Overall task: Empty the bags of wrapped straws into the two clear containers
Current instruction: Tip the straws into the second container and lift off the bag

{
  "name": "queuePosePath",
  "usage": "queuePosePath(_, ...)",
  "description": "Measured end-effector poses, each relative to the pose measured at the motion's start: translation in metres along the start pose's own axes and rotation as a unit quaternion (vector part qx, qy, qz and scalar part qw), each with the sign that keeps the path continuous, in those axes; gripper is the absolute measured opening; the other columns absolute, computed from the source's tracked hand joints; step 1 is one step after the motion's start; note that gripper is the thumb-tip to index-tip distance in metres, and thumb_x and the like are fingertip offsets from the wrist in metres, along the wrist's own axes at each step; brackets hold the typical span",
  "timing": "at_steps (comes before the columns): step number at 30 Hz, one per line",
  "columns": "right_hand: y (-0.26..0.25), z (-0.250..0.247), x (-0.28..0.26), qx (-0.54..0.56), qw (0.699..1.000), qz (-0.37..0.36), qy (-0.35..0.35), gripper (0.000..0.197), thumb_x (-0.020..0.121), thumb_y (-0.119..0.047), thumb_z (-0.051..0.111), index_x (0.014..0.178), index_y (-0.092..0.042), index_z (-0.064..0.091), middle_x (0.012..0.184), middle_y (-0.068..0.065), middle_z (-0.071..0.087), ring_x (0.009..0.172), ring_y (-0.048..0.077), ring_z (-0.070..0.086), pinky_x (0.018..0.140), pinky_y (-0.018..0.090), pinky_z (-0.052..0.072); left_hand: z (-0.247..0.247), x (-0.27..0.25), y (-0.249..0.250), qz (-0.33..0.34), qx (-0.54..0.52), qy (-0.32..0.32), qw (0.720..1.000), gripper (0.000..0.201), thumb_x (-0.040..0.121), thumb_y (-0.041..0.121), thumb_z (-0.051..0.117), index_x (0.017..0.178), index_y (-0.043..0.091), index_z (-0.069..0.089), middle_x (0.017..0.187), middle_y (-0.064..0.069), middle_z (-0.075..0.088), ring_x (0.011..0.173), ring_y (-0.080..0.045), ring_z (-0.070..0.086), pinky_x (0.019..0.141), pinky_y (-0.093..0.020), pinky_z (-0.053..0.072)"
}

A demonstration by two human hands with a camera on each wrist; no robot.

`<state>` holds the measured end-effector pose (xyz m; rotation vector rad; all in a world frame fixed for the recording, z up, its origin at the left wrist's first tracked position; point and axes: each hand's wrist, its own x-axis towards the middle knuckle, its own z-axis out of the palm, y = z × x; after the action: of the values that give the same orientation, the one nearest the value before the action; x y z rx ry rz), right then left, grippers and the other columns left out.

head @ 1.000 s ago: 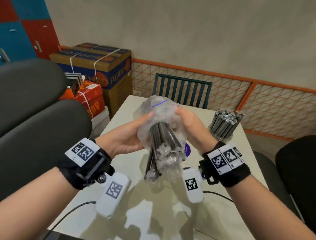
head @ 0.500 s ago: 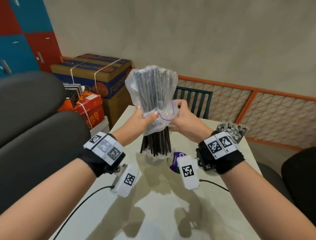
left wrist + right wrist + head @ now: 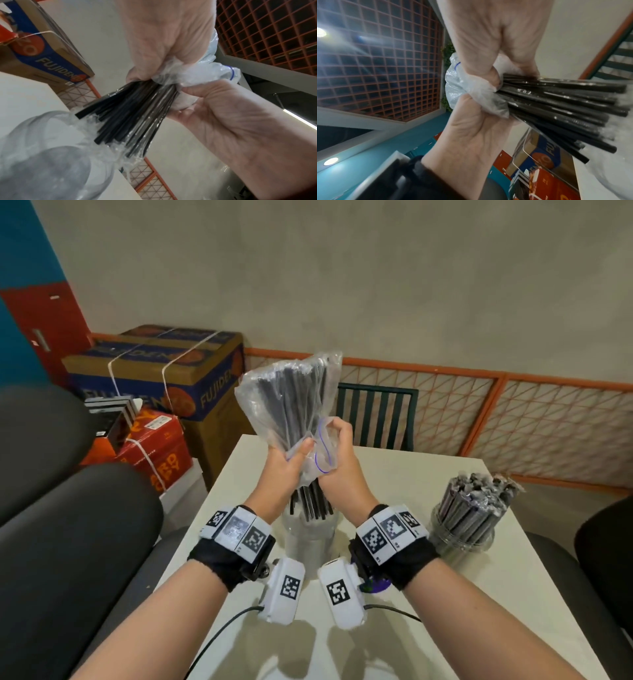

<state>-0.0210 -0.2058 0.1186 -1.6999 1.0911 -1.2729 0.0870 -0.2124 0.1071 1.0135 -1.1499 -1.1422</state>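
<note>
Both hands hold a clear plastic bag (image 3: pixel 287 395) of black wrapped straws upside down above the table. My left hand (image 3: pixel 286 465) grips the bag's neck from the left, and my right hand (image 3: pixel 342 453) grips the crumpled mouth with the blue zip line. The straws (image 3: pixel 310 503) stick out below the hands, with their lower ends inside a clear container (image 3: pixel 308 539). In the left wrist view the straws (image 3: pixel 133 112) fan out of the bag (image 3: pixel 205 75) toward the container's rim (image 3: pixel 42 119). A second clear container (image 3: pixel 469 518), on the right, is packed with straws.
The white table (image 3: pixel 462 611) has a small purple object (image 3: pixel 376 585) under my right wrist. A green chair (image 3: pixel 376 412) stands behind the table, black chair backs (image 3: pixel 68 542) to the left and right. Cardboard boxes (image 3: pixel 164 371) are stacked at the back left.
The bag went from low and bunched to raised and upended. My hands have closed in on its mouth, and the straws have slid down into the clear container.
</note>
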Motion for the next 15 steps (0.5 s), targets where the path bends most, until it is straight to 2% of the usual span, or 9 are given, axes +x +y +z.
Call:
queuePosePath(2, 0.014, 0.006, 0.001, 0.01, 1.0, 0.02, 0.003, 0.049, 0.087, -0.01, 0.06, 0.118, -0.03, 0.029, 0.099, -0.005, 0.058, 0.084, 0.01, 0.059, 0.072, 0.024, 0.048, -0.005, 0.004, -0.014, -0.007, -0.018, -0.003, 1.0, 0.062, 0.094, 0.022, 0.052, 0.143, 0.031, 0.016, 0.143, -0.004, 0.045, 0.122, -0.011, 0.054, 0.097, -0.027, 0.047)
queuePosePath(3, 0.02, 0.007, 0.001, 0.014, 1.0, 0.027, 0.006, 0.049, 0.087, -0.007, 0.059, 0.119, -0.029, 0.029, 0.097, -0.006, 0.058, 0.083, 0.008, 0.059, 0.072, 0.021, 0.047, -0.007, 0.007, -0.021, -0.007, -0.023, 0.0, 1.0, 0.059, 0.092, 0.024, 0.054, 0.138, 0.036, 0.02, 0.143, -0.004, 0.045, 0.125, -0.014, 0.051, 0.101, -0.031, 0.045)
queuePosePath(4, 0.025, 0.008, 0.001, 0.015, 0.999, 0.032, 0.009, 0.049, 0.087, -0.004, 0.057, 0.119, -0.028, 0.03, 0.095, -0.01, 0.057, 0.081, 0.005, 0.059, 0.072, 0.021, 0.048, -0.007, 0.009, -0.027, -0.007, -0.022, 0.003, 1.0, 0.057, 0.091, 0.026, 0.056, 0.137, 0.036, 0.023, 0.143, -0.003, 0.045, 0.126, -0.013, 0.05, 0.102, -0.031, 0.043)
queuePosePath(7, 0.04, 0.01, 0.004, 0.019, 0.998, 0.053, 0.02, 0.049, 0.086, 0.0, 0.057, 0.121, -0.022, 0.032, 0.095, -0.014, 0.054, 0.083, 0.003, 0.058, 0.079, 0.031, 0.049, -0.004, 0.011, -0.035, -0.005, -0.007, 0.02, 1.0, 0.051, 0.093, 0.021, 0.054, 0.137, 0.025, 0.028, 0.139, -0.001, 0.048, 0.119, -0.007, 0.053, 0.094, -0.016, 0.045)
queuePosePath(8, 0.046, 0.011, 0.004, 0.023, 0.998, 0.062, 0.022, 0.05, 0.086, -0.002, 0.059, 0.123, -0.022, 0.033, 0.097, -0.012, 0.056, 0.085, 0.006, 0.059, 0.083, 0.034, 0.05, -0.004, 0.013, -0.038, -0.003, -0.004, 0.025, 1.0, 0.053, 0.094, 0.019, 0.052, 0.14, 0.022, 0.026, 0.139, -0.002, 0.046, 0.12, -0.008, 0.052, 0.095, -0.016, 0.044)
queuePosePath(10, 0.053, 0.016, 0.004, 0.031, 0.996, 0.079, 0.027, 0.051, 0.085, -0.008, 0.062, 0.122, -0.027, 0.033, 0.104, -0.001, 0.062, 0.093, 0.017, 0.064, 0.089, 0.044, 0.052, -0.005, 0.014, -0.043, 0.008, 0.002, 0.026, 1.0, 0.061, 0.094, 0.016, 0.052, 0.145, 0.02, 0.018, 0.143, -0.004, 0.042, 0.127, -0.013, 0.047, 0.102, -0.025, 0.041)
queuePosePath(12, 0.061, 0.021, 0.003, 0.037, 0.995, 0.081, 0.033, 0.048, 0.085, -0.014, 0.063, 0.12, -0.03, 0.034, 0.107, 0.002, 0.062, 0.097, 0.023, 0.065, 0.089, 0.048, 0.052, -0.008, 0.014, -0.049, 0.016, 0.014, 0.016, 1.0, 0.056, 0.094, 0.016, 0.052, 0.139, 0.031, 0.023, 0.141, -0.001, 0.044, 0.127, -0.012, 0.047, 0.105, -0.027, 0.04)
queuePosePath(14, 0.067, 0.022, 0.0, 0.052, 0.995, 0.078, 0.03, 0.047, 0.086, -0.011, 0.063, 0.119, -0.026, 0.034, 0.104, -0.01, 0.056, 0.095, 0.01, 0.062, 0.089, 0.037, 0.052, -0.009, 0.01, -0.049, 0.01, 0.014, 0.011, 1.0, 0.045, 0.094, 0.012, 0.05, 0.12, 0.043, 0.031, 0.128, 0.009, 0.05, 0.116, -0.003, 0.053, 0.097, -0.017, 0.043)
queuePosePath(15, 0.069, 0.021, -0.002, 0.057, 0.996, 0.073, 0.02, 0.047, 0.086, -0.009, 0.063, 0.119, -0.026, 0.034, 0.103, -0.015, 0.052, 0.092, 0.0, 0.059, 0.087, 0.028, 0.05, -0.01, 0.008, -0.049, 0.001, 0.02, 0.005, 1.0, 0.042, 0.094, 0.013, 0.051, 0.117, 0.043, 0.033, 0.125, 0.01, 0.052, 0.115, -0.003, 0.054, 0.096, -0.015, 0.043)
